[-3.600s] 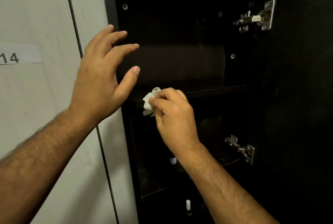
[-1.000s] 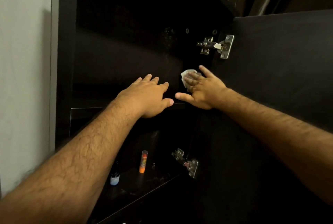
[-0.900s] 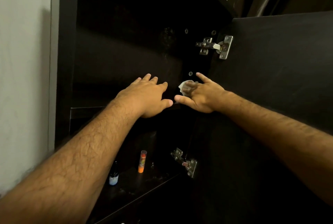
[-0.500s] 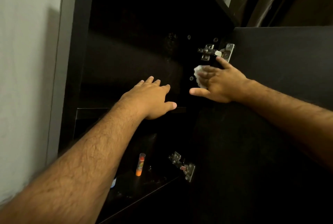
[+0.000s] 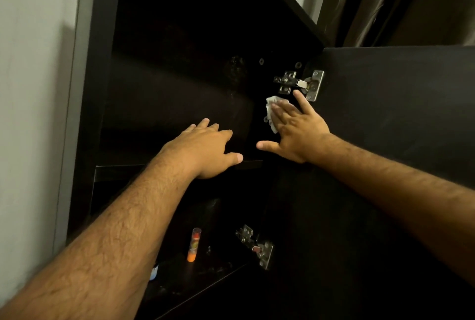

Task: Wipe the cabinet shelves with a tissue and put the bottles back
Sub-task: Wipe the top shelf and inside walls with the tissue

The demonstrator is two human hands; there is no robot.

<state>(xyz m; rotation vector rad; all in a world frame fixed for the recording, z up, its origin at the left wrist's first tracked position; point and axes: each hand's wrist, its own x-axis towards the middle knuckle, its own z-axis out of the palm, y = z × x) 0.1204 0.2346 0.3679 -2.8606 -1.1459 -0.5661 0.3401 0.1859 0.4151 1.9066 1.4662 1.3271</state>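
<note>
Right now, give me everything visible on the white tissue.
The small crumpled white paper tissue is wadded rather than spread out, with soft wrinkled edges. It lies against the dark inner right wall of the cabinet, just below the upper metal hinge. The right hand presses it there with straight fingers and covers most of it. Only its left rim and a lower corner show past the hand. Nothing else visibly touches it.

The right hand (image 5: 298, 130) presses a tissue (image 5: 272, 111) flat against the cabinet's inner side wall (image 5: 267, 83), the left hand (image 5: 205, 150) resting on the shelf (image 5: 118, 173).
</note>
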